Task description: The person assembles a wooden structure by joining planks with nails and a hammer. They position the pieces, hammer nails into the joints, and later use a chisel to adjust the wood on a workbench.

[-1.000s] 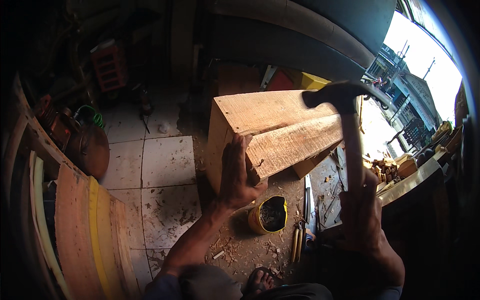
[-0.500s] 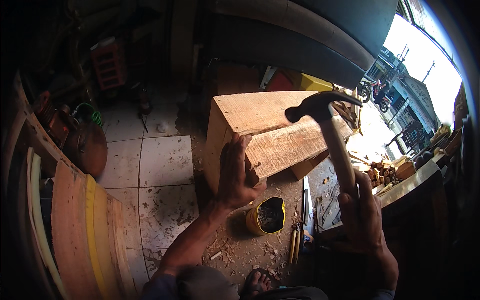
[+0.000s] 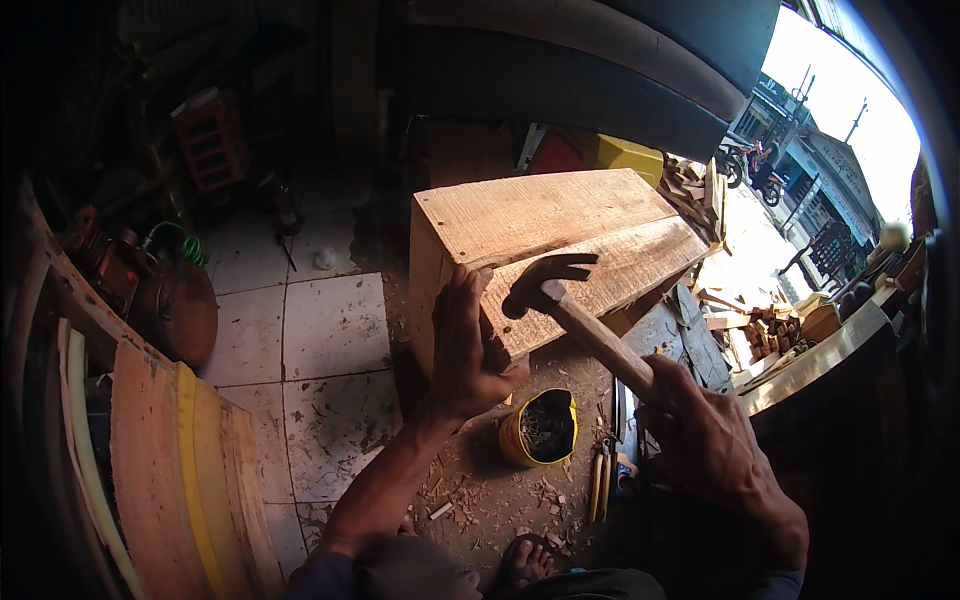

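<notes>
Through the head camera I have my right hand [image 3: 705,430] wrapped around the lower part of a claw hammer with a black metal head and a brown wooden handle [image 3: 605,346], the fingers curled tight against the grip. My left hand [image 3: 468,355] clasps the near left end of a box-like piece of pale, rough-sawn boards [image 3: 545,215], fingers close together and pointing up to the top edge, thumb set apart toward the lower corner. I cannot tell how hard it presses.

The boxy piece lies in the middle of the view, its length running away to the right. A seam divides its upper side into two boards, the nearer one sloping toward me; small dark dots mark the left edge of the farther one. The wood is brightly lit and streaked with coarse grain.

The hammer head covers part of the nearer board, and I cannot make out whether it touches the wood. My left palm is turned out of sight. Below stands a yellow round tub [image 3: 512,440] with dark, indistinct contents. Beside it, a tool with two slim tan handles [image 3: 600,486] fades into shadow, and a sandalled foot [image 3: 530,562] is cut off by the lower edge.
</notes>
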The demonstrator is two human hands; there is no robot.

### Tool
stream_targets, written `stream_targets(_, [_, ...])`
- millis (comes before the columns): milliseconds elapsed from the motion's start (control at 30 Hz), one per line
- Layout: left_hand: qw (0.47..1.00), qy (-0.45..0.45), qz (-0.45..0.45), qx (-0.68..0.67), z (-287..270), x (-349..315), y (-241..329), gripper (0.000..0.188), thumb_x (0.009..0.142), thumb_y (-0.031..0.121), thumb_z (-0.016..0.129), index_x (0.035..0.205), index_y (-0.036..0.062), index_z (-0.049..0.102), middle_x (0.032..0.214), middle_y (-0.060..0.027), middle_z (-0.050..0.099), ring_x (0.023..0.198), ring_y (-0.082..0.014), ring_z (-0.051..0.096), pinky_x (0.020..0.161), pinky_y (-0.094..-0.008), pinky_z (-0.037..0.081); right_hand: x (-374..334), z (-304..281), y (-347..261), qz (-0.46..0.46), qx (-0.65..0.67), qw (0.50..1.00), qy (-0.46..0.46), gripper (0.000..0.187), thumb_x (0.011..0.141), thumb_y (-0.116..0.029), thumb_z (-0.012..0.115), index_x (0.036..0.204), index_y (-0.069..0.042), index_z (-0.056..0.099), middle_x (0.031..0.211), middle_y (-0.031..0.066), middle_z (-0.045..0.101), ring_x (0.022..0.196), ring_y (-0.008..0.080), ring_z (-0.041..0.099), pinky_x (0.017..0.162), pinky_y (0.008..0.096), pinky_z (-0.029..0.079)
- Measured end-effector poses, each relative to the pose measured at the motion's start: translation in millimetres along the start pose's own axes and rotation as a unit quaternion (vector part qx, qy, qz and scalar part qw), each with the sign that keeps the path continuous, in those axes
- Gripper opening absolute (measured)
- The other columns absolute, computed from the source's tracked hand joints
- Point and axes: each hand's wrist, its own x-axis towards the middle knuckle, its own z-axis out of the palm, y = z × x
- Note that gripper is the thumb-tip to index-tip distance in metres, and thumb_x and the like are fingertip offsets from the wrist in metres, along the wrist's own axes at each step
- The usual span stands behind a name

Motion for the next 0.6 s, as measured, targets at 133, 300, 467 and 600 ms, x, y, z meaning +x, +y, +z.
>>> stream_targets(133, [0.998, -0.026, 0.017, 0.045, -7.5, 5.5, 4.0, 0.123, 0.067, 0.013, 0.086, 0.16, -0.0041, 0.008, 0.157, -0.0292, 0.031, 0.148, -0.0426, 0.033, 0.123, -0.0501, 0.027, 2.1, 14.3, -3.7, 0.095, 0.012, 0.987, -0.127, 0.038, 0.097, -0.012, 0.065, 0.126, -0.009, 0.041, 0.072, 0.0217, 0.065, 0.058, 0.0447, 0.067, 0.048, 0.0542, 0.047])
stream_targets(300, [0.994, -0.037, 0.006, 0.1, -28.0, -4.3, -0.8, 0.121, 0.068, 0.012, 0.086, 0.16, -0.0035, 0.008, 0.158, -0.0288, 0.028, 0.148, -0.0427, 0.031, 0.123, -0.0494, 0.028, 5.6, 39.9, 7.1, 0.064, 0.042, 0.992, -0.097, 0.032, 0.1, -0.016, 0.061, 0.126, -0.007, 0.043, 0.071, 0.0211, 0.065, 0.06, 0.0447, 0.067, 0.051, 0.0524, 0.048])
stream_targets(467, [0.999, -0.037, -0.027, -0.027, 4.0, -3.6, -5.1, 0.122, 0.068, 0.013, 0.087, 0.16, -0.0029, 0.009, 0.157, -0.0287, 0.03, 0.149, -0.0447, 0.029, 0.124, -0.0527, 0.025, -5.0, 37.9, 17.8, 0.049, 0.141, 0.986, 0.072, 0.034, 0.099, -0.015, 0.063, 0.129, -0.008, 0.049, 0.069, 0.0211, 0.064, 0.062, 0.0461, 0.066, 0.055, 0.0526, 0.049])
stream_targets(600, [0.998, -0.037, -0.049, -0.011, -27.9, -0.8, 4.2, 0.12, 0.077, 0.016, 0.087, 0.16, -0.0016, 0.003, 0.159, -0.0273, 0.026, 0.148, -0.0425, 0.031, 0.123, -0.0503, 0.026, 4.7, 25.8, 17.4, 0.031, 0.087, 0.995, -0.046, 0.034, 0.099, -0.019, 0.065, 0.129, -0.01, 0.054, 0.069, 0.021, 0.064, 0.067, 0.0425, 0.068, 0.058, 0.0479, 0.05])
